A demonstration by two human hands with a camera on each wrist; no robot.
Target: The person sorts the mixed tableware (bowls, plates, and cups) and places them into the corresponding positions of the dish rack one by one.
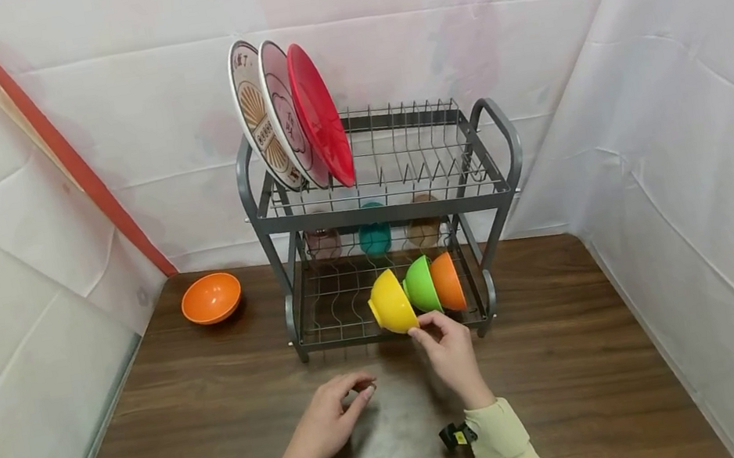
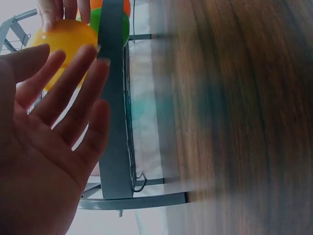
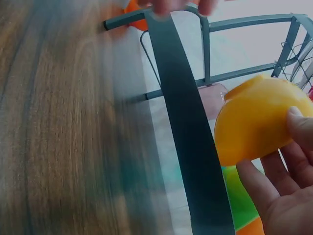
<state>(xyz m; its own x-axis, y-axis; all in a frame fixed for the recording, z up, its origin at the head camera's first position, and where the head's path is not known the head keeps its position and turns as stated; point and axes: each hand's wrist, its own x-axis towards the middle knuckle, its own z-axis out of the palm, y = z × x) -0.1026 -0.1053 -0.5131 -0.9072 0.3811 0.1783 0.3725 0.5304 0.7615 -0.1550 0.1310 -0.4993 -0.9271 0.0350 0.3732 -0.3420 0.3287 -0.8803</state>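
Observation:
My right hand (image 1: 453,354) pinches the rim of a yellow bowl (image 1: 390,303) between thumb and fingers. The bowl is tipped on its side at the front of the rack's lower shelf, its base facing left. Just right of it, a green bowl (image 1: 421,286) and an orange bowl (image 1: 448,282) stand tilted in the dish rack (image 1: 388,215). My left hand (image 1: 330,418) hovers in front of the rack over the table, fingers loosely bent around nothing. The left wrist view shows its palm (image 2: 44,156) and spread fingers near the yellow bowl.
Another orange bowl (image 1: 211,298) sits upright on the table left of the rack. Two patterned plates and a red plate (image 1: 319,116) stand on edge in the top tier. Behind the bowls are a pinkish cup (image 1: 323,245), a teal cup (image 1: 376,239) and a brown cup (image 1: 424,231).

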